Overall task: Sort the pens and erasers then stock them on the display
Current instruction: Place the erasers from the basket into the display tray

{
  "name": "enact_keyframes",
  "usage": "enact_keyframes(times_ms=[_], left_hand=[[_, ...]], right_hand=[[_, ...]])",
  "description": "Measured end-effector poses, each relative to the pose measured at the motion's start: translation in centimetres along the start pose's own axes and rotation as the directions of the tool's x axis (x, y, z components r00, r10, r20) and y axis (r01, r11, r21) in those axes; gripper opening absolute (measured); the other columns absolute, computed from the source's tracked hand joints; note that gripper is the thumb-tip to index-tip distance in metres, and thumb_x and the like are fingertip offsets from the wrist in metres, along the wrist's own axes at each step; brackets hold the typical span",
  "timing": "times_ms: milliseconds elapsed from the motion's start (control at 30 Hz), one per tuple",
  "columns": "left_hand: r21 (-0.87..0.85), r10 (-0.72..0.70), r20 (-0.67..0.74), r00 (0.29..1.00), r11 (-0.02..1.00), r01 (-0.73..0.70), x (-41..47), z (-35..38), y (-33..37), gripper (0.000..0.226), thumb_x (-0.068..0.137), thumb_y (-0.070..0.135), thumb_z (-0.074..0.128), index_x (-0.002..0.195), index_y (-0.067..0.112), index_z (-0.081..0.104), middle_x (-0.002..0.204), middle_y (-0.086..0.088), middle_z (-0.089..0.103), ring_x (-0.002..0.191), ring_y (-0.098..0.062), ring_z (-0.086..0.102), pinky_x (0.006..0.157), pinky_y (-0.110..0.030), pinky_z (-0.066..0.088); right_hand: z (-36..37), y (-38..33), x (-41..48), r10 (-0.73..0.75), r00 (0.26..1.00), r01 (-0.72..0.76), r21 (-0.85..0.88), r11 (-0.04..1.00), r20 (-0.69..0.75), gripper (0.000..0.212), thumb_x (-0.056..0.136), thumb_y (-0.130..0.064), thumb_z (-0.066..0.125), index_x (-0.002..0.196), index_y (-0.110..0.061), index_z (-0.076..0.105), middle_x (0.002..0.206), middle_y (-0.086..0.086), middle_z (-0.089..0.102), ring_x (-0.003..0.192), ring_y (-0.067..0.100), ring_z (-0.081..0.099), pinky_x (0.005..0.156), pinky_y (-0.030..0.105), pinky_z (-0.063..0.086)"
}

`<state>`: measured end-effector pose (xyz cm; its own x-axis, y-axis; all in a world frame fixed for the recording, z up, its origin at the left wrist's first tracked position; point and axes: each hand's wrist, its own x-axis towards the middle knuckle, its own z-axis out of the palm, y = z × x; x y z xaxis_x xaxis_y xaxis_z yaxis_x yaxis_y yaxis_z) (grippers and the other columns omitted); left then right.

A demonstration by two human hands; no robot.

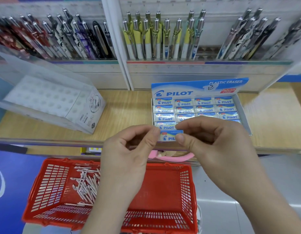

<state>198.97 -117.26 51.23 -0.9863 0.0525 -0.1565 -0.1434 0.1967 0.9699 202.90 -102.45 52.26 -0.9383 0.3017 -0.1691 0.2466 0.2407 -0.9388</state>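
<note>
- Head view: I see the left hand and right hand close together, each pinching one end of one eraser.
- Just beyond the hands, the eraser box sits on the shelf.
- Below the left hand, pink pens lie in the red basket.

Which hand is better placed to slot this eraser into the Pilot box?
Probably the right hand: it pinches the eraser and lies over the front of the Pilot box. The left hand pinches the other end, outside the box.
</note>
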Motion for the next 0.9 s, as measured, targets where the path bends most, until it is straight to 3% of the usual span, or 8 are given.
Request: enact_keyframes(times_ms=[100, 200, 367, 533, 667, 800, 900], left_hand=[[0.091, 0.017, 0.002, 1.0, 0.996, -0.017, 0.5, -0.2, -1.1, 0.011, 0.077, 0.019, 0.073, 0.085, 0.026, 0.075, 0.079, 0.008, 0.072, 0.068, 0.0, 0.063, 0.064, -0.008, 0.045], [0.161, 0.008, 0.026, 1.0, 0.987, -0.012, 0.6, 0.0, -1.7, 0.015, 0.077, 0.018, 0.074, 0.085, 0.03, 0.075, 0.083, 0.01, 0.072, 0.074, -0.002, 0.066, 0.069, -0.013, 0.049], [0.144, -0.007, -0.002, 1.0, 0.99, 0.008, 0.9, 0.6, -1.6, 0.019, 0.074, 0.012, 0.077, 0.083, 0.028, 0.073, 0.073, 0.009, 0.07, 0.064, -0.003, 0.064, 0.059, -0.009, 0.046], [0.124, -0.039, 0.045, 0.998, 0.992, 0.033, 1.3, 0.5, -1.3, 0.028, 0.076, 0.012, 0.074, 0.095, 0.031, 0.069, 0.064, 0.013, 0.064, 0.057, 0.001, 0.056, 0.059, -0.009, 0.045], [0.149, -0.038, 0.065, 0.997, 0.988, 0.028, 1.7, 0.4, -1.4, 0.028, 0.077, 0.012, 0.074, 0.089, 0.037, 0.067, 0.062, 0.014, 0.063, 0.055, -0.002, 0.054, 0.061, -0.016, 0.048], [0.151, -0.045, 0.048, 0.998, 0.988, 0.037, 1.7, 0.4, -1.6, 0.026, 0.077, 0.011, 0.074, 0.097, 0.028, 0.07, 0.066, 0.009, 0.064, 0.058, -0.004, 0.057, 0.056, -0.012, 0.047], [0.204, -0.025, 0.036, 0.999, 0.979, 0.017, 1.5, 0.5, -1.6, 0.027, 0.079, 0.012, 0.073, 0.097, 0.032, 0.07, 0.071, 0.008, 0.065, 0.061, -0.005, 0.058, 0.057, -0.011, 0.046]], right_hand=[[0.0, 0.3, 0.5, -0.047, 0.996, 0.031, -0.213, 0.976, -0.07, 0.019, 0.079, -0.018, 0.074, 0.068, -0.033, 0.068, 0.074, -0.023, 0.068, 0.068, -0.001, 0.064, 0.064, 0.015, 0.049], [0.5, 0.2, 0.7, -0.103, 0.991, 0.061, -0.406, 0.912, -0.082, 0.01, 0.081, -0.026, 0.069, 0.071, -0.027, 0.07, 0.075, -0.019, 0.068, 0.069, 0.008, 0.061, 0.069, 0.033, 0.049], [0.9, -0.5, 1.6, -0.035, 0.998, 0.0, -0.524, 0.852, -0.057, 0.007, 0.082, -0.034, 0.068, 0.083, -0.027, 0.067, 0.073, -0.012, 0.07, 0.08, 0.013, 0.062, 0.072, 0.031, 0.047], [1.0, -1.0, 2.6, 0.06, 0.998, -0.069, -0.562, 0.824, -0.035, 0.024, 0.079, -0.042, 0.069, 0.099, -0.028, 0.068, 0.085, -0.01, 0.071, 0.092, 0.016, 0.063, 0.082, 0.034, 0.049], [0.9, -1.2, 3.0, 0.074, 0.997, -0.059, -0.549, 0.834, 0.006, 0.017, 0.077, -0.038, 0.072, 0.089, -0.025, 0.071, 0.08, -0.01, 0.068, 0.088, 0.016, 0.063, 0.082, 0.034, 0.049], [1.0, -0.8, 3.5, 0.06, 0.998, -0.043, -0.52, 0.853, 0.016, 0.014, 0.073, -0.031, 0.078, 0.079, -0.024, 0.067, 0.072, -0.011, 0.063, 0.078, 0.012, 0.062, 0.076, 0.031, 0.049], [0.9, -0.6, 3.7, 0.068, 0.997, -0.045, -0.488, 0.872, 0.03, 0.015, 0.073, -0.029, 0.079, 0.078, -0.025, 0.065, 0.07, -0.012, 0.063, 0.076, 0.01, 0.062, 0.076, 0.03, 0.05]])
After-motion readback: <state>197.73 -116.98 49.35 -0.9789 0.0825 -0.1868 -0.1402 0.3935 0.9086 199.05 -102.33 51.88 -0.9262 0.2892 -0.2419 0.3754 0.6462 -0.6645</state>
